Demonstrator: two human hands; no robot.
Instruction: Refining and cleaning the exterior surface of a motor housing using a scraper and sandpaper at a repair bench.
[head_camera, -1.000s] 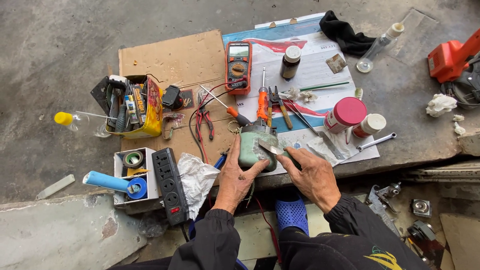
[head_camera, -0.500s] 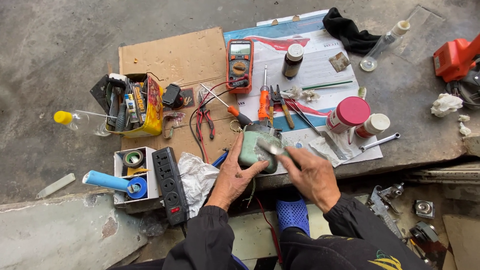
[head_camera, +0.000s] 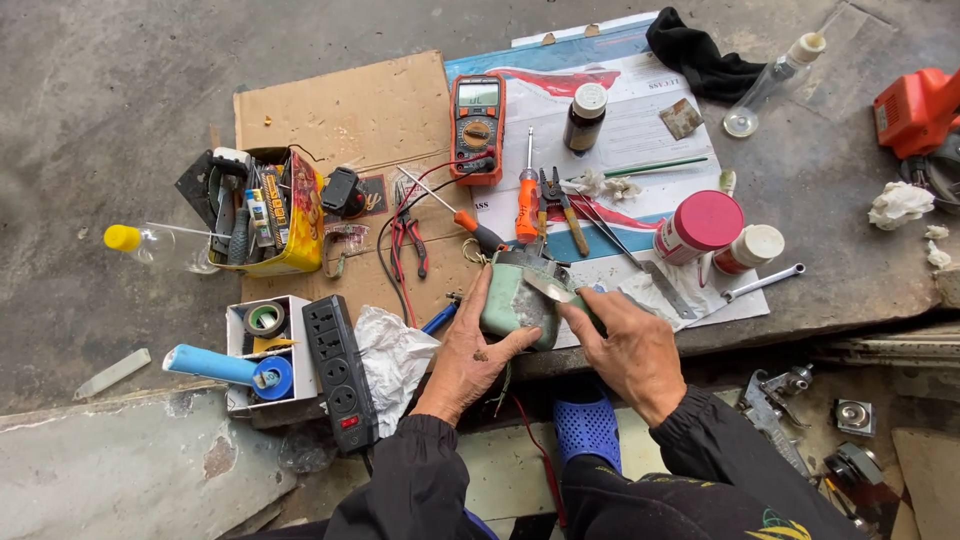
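While the left hand (head_camera: 470, 352) cups a worn green casing (head_camera: 516, 302) at the slab's (head_camera: 840, 200) near edge, the right hand (head_camera: 625, 345) presses a thin metal blade (head_camera: 547, 288) against its upper rim. The 2 hands are apart, each closed on its own item. The work looks best done with the casing braced firmly and the blade kept flat, angled away from the thumb. Around it lie 1 multimeter (head_camera: 477, 128), 1 orange screwdriver (head_camera: 527, 190), 2 pairs of pliers, 1 brown bottle (head_camera: 584, 115), 2 capped jars, 1 spanner (head_camera: 762, 282) and 1 power strip (head_camera: 340, 370).
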